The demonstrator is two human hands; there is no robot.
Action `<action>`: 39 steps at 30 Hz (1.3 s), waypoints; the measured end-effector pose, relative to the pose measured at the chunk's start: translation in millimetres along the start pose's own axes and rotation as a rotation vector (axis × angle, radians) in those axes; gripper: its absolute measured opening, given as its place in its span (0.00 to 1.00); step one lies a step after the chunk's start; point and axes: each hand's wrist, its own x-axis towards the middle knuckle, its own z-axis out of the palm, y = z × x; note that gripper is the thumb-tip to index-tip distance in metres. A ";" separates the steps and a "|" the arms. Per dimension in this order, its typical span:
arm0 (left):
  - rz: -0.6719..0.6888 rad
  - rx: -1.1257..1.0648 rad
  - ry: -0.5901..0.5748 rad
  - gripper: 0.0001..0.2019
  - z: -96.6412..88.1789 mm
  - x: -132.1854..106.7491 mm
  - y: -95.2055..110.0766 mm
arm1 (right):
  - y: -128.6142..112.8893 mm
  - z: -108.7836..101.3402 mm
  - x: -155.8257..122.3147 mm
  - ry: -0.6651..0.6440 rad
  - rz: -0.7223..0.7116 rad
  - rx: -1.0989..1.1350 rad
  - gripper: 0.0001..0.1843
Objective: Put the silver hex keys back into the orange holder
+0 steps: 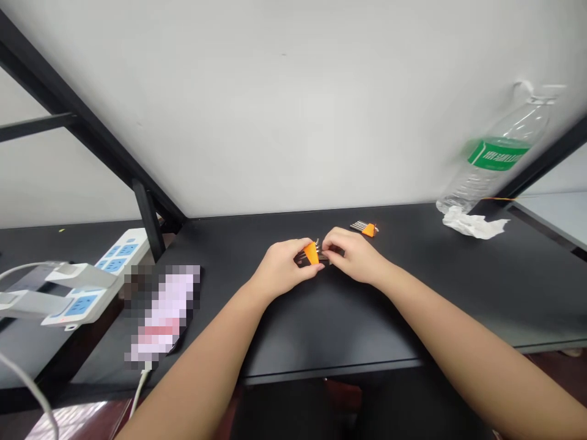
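Observation:
My left hand (287,269) grips an orange hex key holder (312,253) between thumb and fingers, with metal hex keys sticking out of it on both sides. Close against its right side, my right hand (351,253) is closed in a pinch at the short bent ends of the keys. The fingers partly hide the key they touch. A second orange holder (369,230) filled with hex keys lies on the black table (339,330), just behind my right hand.
On the left are a white power strip (137,241) with plugged-in chargers and a blurred-out phone (167,305) on a cable. At the back right, a clear plastic bottle (499,153) with a green label leans near a crumpled tissue (474,224). Black metal frame bars (149,214) rise at the left.

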 end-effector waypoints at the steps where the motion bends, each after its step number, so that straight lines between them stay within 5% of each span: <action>1: 0.006 0.006 -0.006 0.11 0.1 0.1 0.0 | 2.0 0.8 0.3 -0.002 0.012 -0.006 0.07; 6: -0.002 0.036 0.013 0.12 -0.3 0.2 -1.5 | 7.5 -2.0 -0.8 -0.015 0.083 -0.115 0.07; 12: -0.060 0.047 0.079 0.19 0.0 0.1 -7.5 | 18.3 -13.2 -2.6 -0.211 0.294 -0.288 0.09; 20: -0.057 0.045 0.066 0.19 2.3 0.7 -7.3 | 22.4 -3.1 1.1 -0.198 0.389 -0.325 0.07; 27: -0.054 0.035 0.057 0.14 3.2 1.0 -8.2 | 9.5 -22.2 3.1 -0.352 0.696 -0.412 0.11; 30: -0.076 0.034 0.057 0.16 2.8 1.6 -8.3 | 9.5 -23.6 1.9 -0.274 0.574 -0.316 0.09; 35: -0.114 0.007 0.129 0.16 1.3 2.1 -9.6 | 7.4 -21.9 0.2 -0.061 0.105 -0.169 0.09; 39: -0.115 0.004 0.159 0.17 1.4 2.1 -12.0 | 2.4 -20.7 0.6 0.030 -0.062 -0.096 0.12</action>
